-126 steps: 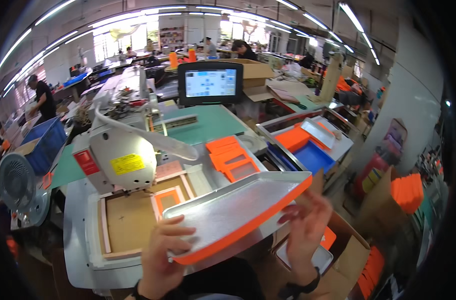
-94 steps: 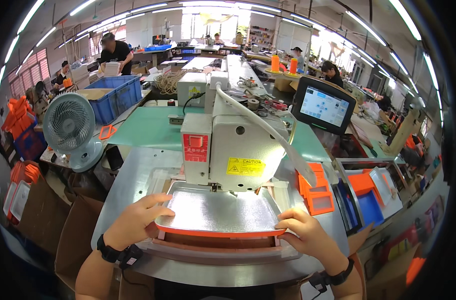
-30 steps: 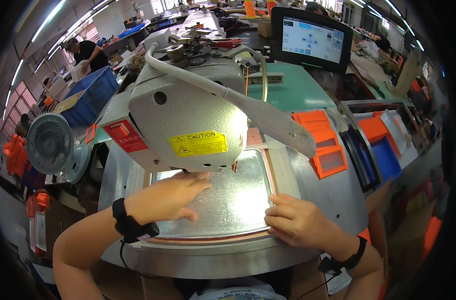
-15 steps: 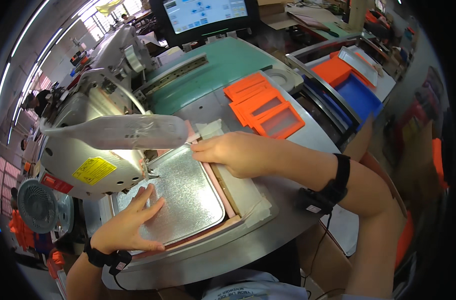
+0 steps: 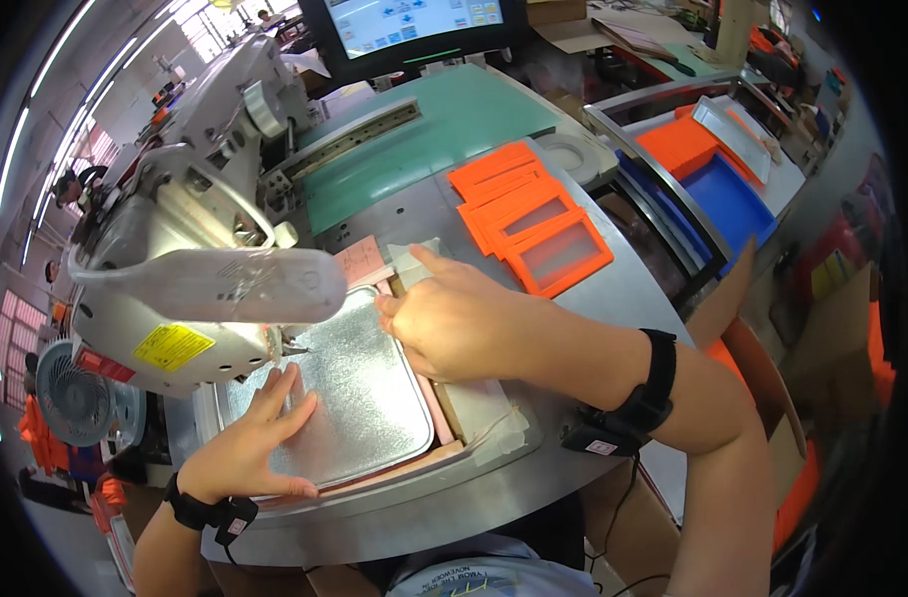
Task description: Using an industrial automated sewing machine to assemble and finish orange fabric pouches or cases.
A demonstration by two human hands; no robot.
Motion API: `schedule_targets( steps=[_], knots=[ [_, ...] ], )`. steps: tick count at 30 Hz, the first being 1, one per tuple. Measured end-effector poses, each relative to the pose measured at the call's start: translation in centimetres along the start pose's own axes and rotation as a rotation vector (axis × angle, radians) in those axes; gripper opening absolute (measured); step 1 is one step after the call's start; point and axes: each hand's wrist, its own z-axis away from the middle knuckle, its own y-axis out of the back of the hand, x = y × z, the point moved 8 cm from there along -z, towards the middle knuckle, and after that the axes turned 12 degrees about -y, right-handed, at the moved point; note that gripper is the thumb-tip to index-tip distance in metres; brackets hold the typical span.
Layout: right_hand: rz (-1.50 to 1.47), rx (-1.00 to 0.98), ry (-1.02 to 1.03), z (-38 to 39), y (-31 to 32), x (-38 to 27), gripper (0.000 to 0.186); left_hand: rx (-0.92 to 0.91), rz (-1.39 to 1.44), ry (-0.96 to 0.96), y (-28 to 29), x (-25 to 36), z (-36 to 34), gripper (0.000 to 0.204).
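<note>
A shiny silver tray-like plate (image 5: 359,398) with rounded corners lies under the head of an industrial sewing machine (image 5: 155,318). My left hand (image 5: 260,438) rests spread on the plate's near left part, fingers pointing toward the needle area. At the plate's far right corner is my right hand (image 5: 459,323), its fingers curled in along the edge beside a pinkish strip (image 5: 431,398). Whatever those fingers may pinch is hidden by the hand. A clear plastic guard (image 5: 245,286) hangs in front of the machine head.
Orange rectangular frames (image 5: 558,254) with mesh windows lie on the metal table right of the green plate (image 5: 424,139). A lit screen (image 5: 409,25) stands behind. Blue tray (image 5: 727,199) and orange pieces sit at the far right; a fan (image 5: 76,393) is at left.
My right hand has turned and its fingers have curled in more at the plate's corner. My left hand stays spread on the plate. The view has shifted slightly.
</note>
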Motion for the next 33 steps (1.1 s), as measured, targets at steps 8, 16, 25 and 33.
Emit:
schedule_targets(
  steps=[8,16,25,33],
  knots=[
    [0.11,-0.046,-0.029,0.9,0.6,-1.1,0.1,0.065,0.053,-0.037,0.1,-0.1,-0.1,0.099],
    [0.396,-0.11,-0.121,0.6,-0.2,-2.9,0.094,0.13,0.067,-0.094,-0.9,-0.1,-0.1,0.083],
    [0.497,-0.231,-0.222,0.3,-0.2,-3.6,0.113,0.117,0.044,-0.067,-1.5,-0.3,0.1,0.084],
    [0.399,-0.128,-0.2,0.8,0.7,-3.2,0.114,0.034,-0.034,-0.051,-1.0,-0.1,-0.8,0.093]
  ],
)
